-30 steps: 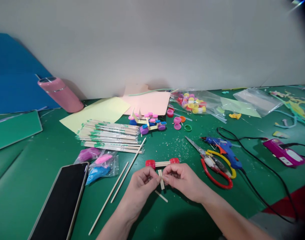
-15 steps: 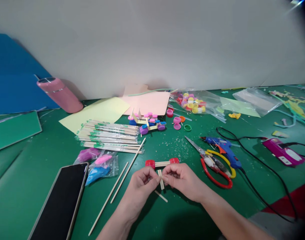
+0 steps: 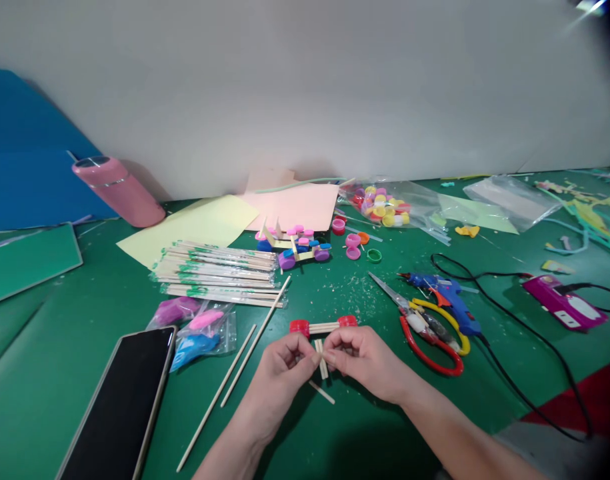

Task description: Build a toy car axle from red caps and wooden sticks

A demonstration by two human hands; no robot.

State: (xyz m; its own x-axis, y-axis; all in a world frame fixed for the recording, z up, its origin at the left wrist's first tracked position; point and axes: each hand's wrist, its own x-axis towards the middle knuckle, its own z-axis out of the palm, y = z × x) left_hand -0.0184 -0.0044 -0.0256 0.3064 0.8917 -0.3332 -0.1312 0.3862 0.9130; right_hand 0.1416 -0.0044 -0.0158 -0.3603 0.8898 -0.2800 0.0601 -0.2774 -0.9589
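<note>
My left hand and my right hand meet at the front middle of the table, fingertips pinched on a short bundle of wooden sticks. Just beyond the fingers lies a stick axle with a red bottle cap at its left end and another red cap at its right. Whether the bundle joins the axle is hidden by my fingers. A loose short stick lies under my left hand. Two long chopsticks rest to the left.
Right of my hands lie red-and-yellow scissors and a blue glue gun with its cable. Packed chopsticks, a phone and clay bags are left. Small cap-wheeled cars and a bag of caps stand behind.
Both hands keep the same pinch on the stick bundle. The whole view has shifted very slightly; nothing on the table has visibly moved.
</note>
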